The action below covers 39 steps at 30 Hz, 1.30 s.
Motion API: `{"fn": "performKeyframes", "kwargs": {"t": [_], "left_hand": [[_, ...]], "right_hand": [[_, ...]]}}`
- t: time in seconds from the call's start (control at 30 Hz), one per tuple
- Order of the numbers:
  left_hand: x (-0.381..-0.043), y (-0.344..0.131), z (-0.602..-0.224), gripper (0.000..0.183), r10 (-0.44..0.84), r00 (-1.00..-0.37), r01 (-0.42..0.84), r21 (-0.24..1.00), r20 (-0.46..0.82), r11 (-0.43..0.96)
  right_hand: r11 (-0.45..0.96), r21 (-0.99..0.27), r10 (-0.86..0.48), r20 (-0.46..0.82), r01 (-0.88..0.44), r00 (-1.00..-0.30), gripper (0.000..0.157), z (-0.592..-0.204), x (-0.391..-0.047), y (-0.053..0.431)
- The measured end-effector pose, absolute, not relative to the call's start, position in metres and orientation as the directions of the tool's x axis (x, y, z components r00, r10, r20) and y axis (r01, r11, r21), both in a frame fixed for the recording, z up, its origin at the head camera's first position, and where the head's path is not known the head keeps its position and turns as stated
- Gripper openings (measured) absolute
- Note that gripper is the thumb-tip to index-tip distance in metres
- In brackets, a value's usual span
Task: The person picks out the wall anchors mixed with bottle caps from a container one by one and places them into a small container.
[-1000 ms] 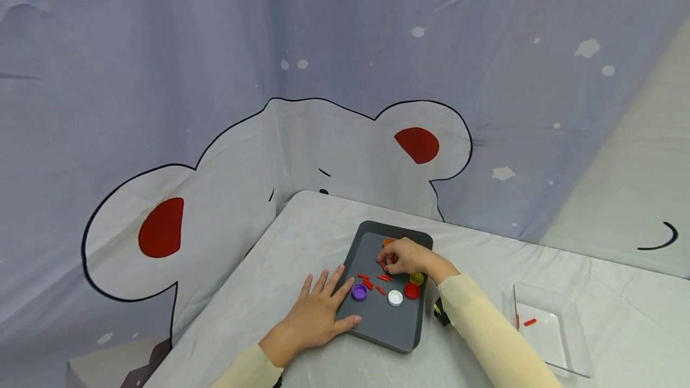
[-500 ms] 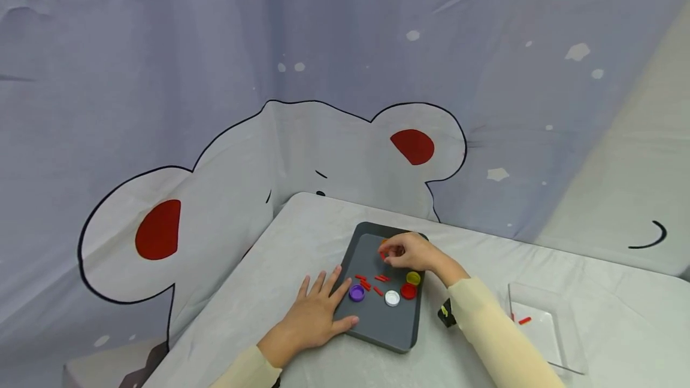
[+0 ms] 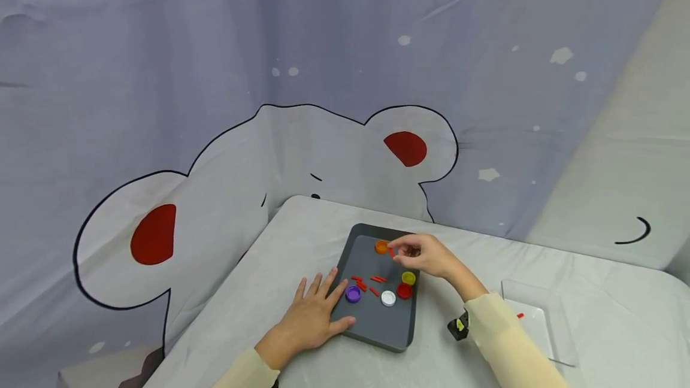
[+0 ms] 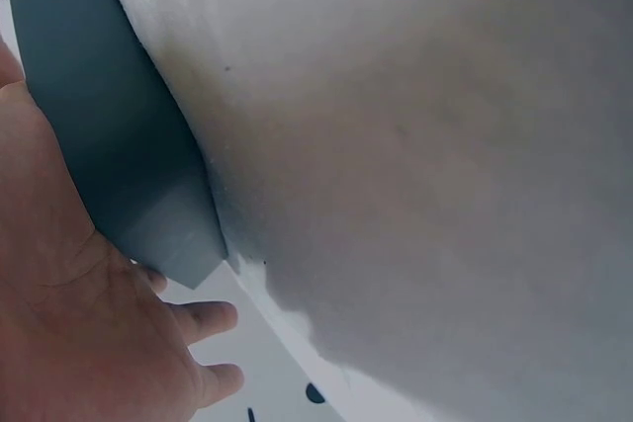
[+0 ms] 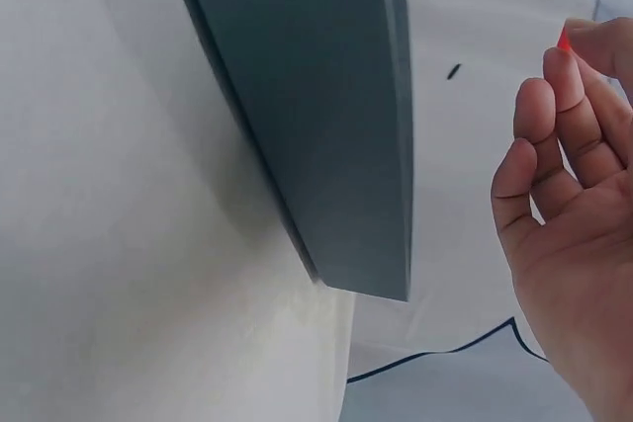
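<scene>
Pinching, by right hand (image 3: 423,253): one red stick (image 3: 392,252), short and slim, caught between thumb and forefinger, my other fingers loosely curled behind. Location: far end of the grey tray (image 3: 377,325), just beside the orange cap (image 3: 381,246); whether stick and cap touch, I cannot tell. Handling, as I judge it: very light, stiff, probably smooth plastic; hardly fragile, but small enough to roll or slip from a careless pinch. Best hold: fingertip pads across the middle, or near one end where the other must stay free. Loose red sticks (image 3: 361,285), several, of like make: lying flat on the tray floor, some close together, so best lifted singly, pinched across the sides. Purple cap (image 3: 353,294), white cap (image 3: 388,299), red cap (image 3: 404,291), yellow cap (image 3: 408,278): shallow, round, seemingly rigid and light; to be taken by the rim. Left hand (image 3: 307,319): fingers spread wide, gripping nothing, laid against the tray's left edge. Tray: stiff-looking, best steadied at its raised wall. Clear box (image 3: 563,337): standing to my right on the cloth-covered bench (image 3: 302,229).
</scene>
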State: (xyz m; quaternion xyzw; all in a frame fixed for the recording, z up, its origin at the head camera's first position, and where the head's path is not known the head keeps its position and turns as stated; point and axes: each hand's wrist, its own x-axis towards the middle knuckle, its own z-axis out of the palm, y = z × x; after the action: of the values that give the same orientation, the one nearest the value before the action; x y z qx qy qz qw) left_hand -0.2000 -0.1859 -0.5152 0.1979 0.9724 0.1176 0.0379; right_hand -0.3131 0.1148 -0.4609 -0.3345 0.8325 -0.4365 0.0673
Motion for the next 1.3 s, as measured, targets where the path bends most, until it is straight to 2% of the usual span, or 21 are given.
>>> {"fn": "performKeyframes", "kwargs": {"t": [0.3, 0.57, 1.3], "left_hand": [[-0.2, -0.185, -0.514, 0.08, 0.402, -0.915, 0.385, 0.266, -0.01, 0.884], [-0.201, -0.185, -0.514, 0.08, 0.402, -0.916, 0.386, 0.266, -0.008, 0.883], [-0.198, -0.183, -0.514, 0.081, 0.399, -0.917, 0.385, 0.271, 0.004, 0.882]], "right_hand": [[0.339, -0.837, -0.513, 0.217, -0.429, -0.83, 0.027, -0.461, -0.292, 0.135], [0.282, -0.855, -0.447, 0.284, -0.435, -0.848, 0.027, -0.466, -0.275, 0.155], [0.322, -0.861, -0.243, 0.327, -0.394, -0.913, 0.028, -0.466, -0.224, 0.224]]}}
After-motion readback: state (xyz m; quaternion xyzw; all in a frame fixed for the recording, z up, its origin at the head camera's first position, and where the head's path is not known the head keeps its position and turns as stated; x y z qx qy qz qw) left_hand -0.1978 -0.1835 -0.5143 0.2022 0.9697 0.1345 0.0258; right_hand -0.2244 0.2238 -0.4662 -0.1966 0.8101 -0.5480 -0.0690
